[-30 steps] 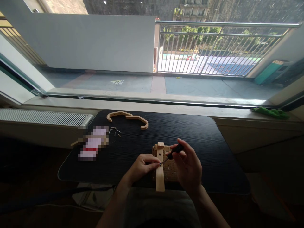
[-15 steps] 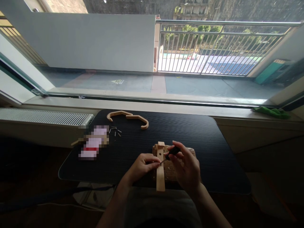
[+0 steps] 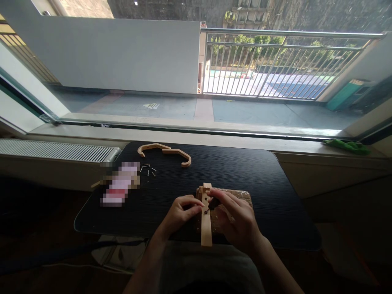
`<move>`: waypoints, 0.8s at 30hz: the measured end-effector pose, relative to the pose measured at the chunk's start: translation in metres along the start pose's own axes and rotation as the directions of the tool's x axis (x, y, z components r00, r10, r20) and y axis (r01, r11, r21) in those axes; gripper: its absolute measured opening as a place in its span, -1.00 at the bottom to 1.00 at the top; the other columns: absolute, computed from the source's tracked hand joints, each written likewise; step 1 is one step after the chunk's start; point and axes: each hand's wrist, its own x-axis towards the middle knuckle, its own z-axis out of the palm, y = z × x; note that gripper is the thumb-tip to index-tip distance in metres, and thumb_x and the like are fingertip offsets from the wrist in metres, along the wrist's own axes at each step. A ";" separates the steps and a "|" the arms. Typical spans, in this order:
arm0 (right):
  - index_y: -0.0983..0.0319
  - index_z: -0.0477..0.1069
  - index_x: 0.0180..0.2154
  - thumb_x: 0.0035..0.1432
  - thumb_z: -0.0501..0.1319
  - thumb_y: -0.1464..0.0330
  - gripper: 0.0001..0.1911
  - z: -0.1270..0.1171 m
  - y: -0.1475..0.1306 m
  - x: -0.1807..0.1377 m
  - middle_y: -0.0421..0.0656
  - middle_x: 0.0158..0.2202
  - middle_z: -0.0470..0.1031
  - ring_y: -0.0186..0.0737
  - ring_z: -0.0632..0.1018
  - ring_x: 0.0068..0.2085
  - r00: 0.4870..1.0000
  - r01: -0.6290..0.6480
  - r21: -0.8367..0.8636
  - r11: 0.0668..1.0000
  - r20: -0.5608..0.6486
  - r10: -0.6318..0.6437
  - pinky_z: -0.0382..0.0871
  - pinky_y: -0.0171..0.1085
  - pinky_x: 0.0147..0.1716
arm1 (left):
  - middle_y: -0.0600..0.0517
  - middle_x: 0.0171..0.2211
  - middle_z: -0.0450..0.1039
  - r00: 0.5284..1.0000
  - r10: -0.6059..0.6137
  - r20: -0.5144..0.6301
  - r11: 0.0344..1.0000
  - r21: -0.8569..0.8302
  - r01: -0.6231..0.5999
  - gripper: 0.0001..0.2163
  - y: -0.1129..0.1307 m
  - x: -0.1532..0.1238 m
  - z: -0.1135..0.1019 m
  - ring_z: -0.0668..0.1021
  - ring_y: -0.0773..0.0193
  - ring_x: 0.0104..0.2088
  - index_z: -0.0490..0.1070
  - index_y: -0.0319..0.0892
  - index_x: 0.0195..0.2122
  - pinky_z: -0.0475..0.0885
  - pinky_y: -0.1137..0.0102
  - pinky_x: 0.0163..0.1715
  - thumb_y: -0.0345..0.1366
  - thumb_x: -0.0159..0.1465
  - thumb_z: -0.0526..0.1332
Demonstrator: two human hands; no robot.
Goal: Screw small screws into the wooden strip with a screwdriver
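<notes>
A light wooden strip (image 3: 206, 228) lies lengthwise across a flat wooden piece (image 3: 241, 194) near the front edge of the black table (image 3: 269, 179). My right hand (image 3: 237, 222) is closed round a small black-handled screwdriver (image 3: 213, 203), its tip down on the strip. My left hand (image 3: 180, 212) is closed in a pinch against the strip's left side, right by the tip; whatever it pinches is too small to see.
Two curved wooden pieces (image 3: 180, 155) lie at the table's back left, with several small screws (image 3: 148, 169) in front of them. A blurred packet (image 3: 119, 188) sits at the left edge. A radiator (image 3: 58, 152) runs along the left; a green cloth (image 3: 347, 145) lies on the sill.
My right hand has lowered and tipped the screwdriver from a slanted hold down onto the strip. My left hand has shifted slightly toward the strip.
</notes>
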 end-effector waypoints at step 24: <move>0.12 0.25 0.22 0.28 0.07 0.53 -0.50 -0.007 -0.005 0.006 -0.06 0.01 0.53 -0.14 0.58 -0.01 0.998 0.014 0.025 1.000 0.066 -0.015 0.52 -0.21 -0.08 | -0.04 -0.10 0.58 0.943 0.268 -0.197 0.868 0.475 -0.148 -0.76 -0.019 0.017 0.016 0.55 0.10 -0.04 0.50 -0.12 -0.10 0.36 0.20 0.07 -0.38 0.26 0.13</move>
